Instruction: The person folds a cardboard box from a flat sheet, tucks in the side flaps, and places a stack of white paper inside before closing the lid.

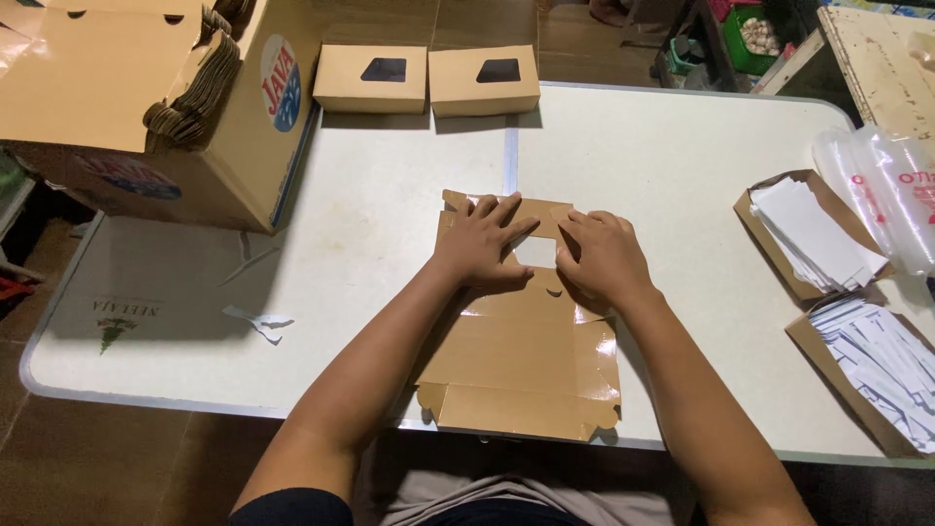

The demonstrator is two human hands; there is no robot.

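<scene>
You are pressing both hands flat, fingers spread, on a flat brown box blank (521,360) lying in the middle of the white table (672,166): left hand (484,244) beside its cut-out window, right hand (602,255) just across it. The blank is lying unfolded, no walls raised. Two finished window boxes (426,78) are standing at the table's far edge.

Flat brown cardboard box blank (521,360) with window cutout lies unfolded at table's near edge
</scene>
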